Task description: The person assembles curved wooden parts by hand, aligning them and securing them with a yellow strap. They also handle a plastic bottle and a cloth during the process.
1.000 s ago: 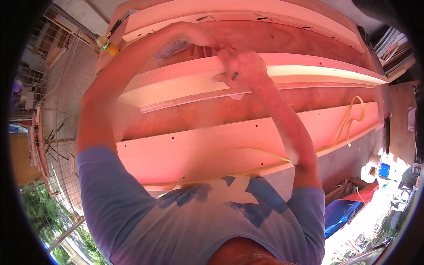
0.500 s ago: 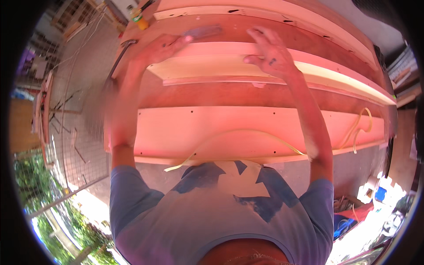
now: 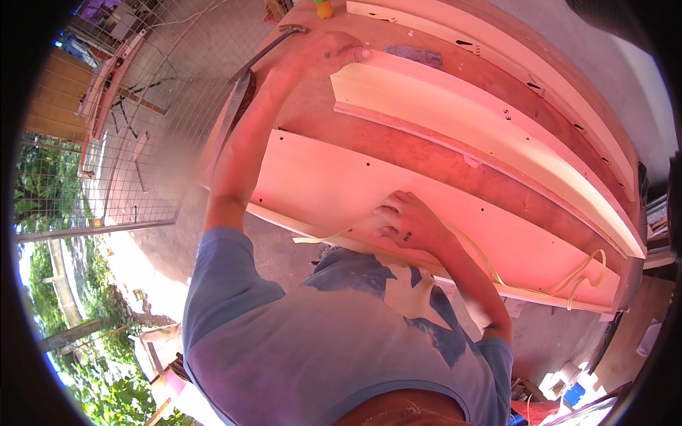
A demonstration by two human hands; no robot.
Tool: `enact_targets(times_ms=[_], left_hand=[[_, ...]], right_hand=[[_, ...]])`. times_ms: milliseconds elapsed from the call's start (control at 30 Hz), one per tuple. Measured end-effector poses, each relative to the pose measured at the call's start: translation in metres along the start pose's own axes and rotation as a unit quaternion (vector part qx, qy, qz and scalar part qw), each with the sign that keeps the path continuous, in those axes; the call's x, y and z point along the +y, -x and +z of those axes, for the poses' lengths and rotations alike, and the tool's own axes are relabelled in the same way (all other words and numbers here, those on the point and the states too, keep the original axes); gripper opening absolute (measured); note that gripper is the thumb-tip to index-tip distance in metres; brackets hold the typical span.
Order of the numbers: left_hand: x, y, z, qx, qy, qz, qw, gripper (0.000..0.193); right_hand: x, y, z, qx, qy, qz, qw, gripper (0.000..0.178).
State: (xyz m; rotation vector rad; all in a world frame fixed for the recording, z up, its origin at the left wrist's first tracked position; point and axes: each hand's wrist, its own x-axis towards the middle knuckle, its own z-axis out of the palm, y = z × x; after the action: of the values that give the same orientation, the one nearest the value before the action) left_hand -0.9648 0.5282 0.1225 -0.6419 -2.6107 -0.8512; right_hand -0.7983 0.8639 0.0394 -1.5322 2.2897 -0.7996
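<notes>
My left hand [image 3: 342,54] is at the left end of a pale narrow board [image 3: 426,92] standing on edge; its fingers are closed, with the thumb along the top corner. Just beyond that board lies a grey oblong block [image 3: 414,56], apart from the hand. My right hand [image 3: 403,221] rests low over the nearest flat board [image 3: 320,177], its fingers curled in a pinch on a thin yellow strip [image 3: 479,254]. The strip loops away to the right end of the board. Small dark holes dot the flat board. The fingertips' hold on the strip is partly hidden.
A hammer [image 3: 273,48] lies at the left table edge, near a dark curved tool [image 3: 241,92]. Another long board [image 3: 497,57] with dark slots lies at the far side. A bottle with yellow contents [image 3: 325,8] stands at the back. Wire mesh [image 3: 170,85] borders the left.
The grey block has left my left hand, which is now at the board's end. My right hand has come down from the middle board to the near one. The view has turned.
</notes>
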Motion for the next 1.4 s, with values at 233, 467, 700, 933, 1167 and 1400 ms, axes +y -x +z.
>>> enact_targets(times_ms=[233,467,700,933,1167,1400], left_hand=[[0.002,0.012,0.021,0.014,-0.005,-0.103,0.995,0.061],[0.009,0.020,0.024,0.062,-0.004,-0.087,0.994,0.055],[-0.001,0.022,0.022,0.022,0.091,-0.114,0.989,0.046],[0.002,0.019,0.011,0.033,0.128,-0.161,0.978,0.047],[0.010,0.021,0.003,0.080,0.072,-0.164,0.981,0.056],[0.017,0.027,-0.013,0.096,0.004,-0.108,0.990,0.058]], right_hand=[[0.055,-0.097,0.006,0.155,0.101,0.001,0.983,0.047],[0.110,-0.208,0.052,0.077,0.253,-0.029,0.964,0.052],[0.134,-0.084,0.000,0.000,0.227,0.043,0.973,0.068],[0.092,-0.038,-0.042,0.074,0.182,0.277,0.941,0.030],[0.024,-0.012,-0.006,0.112,-0.105,0.007,0.988,0.021],[0.019,-0.002,-0.003,0.118,0.134,0.054,0.983,0.051]])
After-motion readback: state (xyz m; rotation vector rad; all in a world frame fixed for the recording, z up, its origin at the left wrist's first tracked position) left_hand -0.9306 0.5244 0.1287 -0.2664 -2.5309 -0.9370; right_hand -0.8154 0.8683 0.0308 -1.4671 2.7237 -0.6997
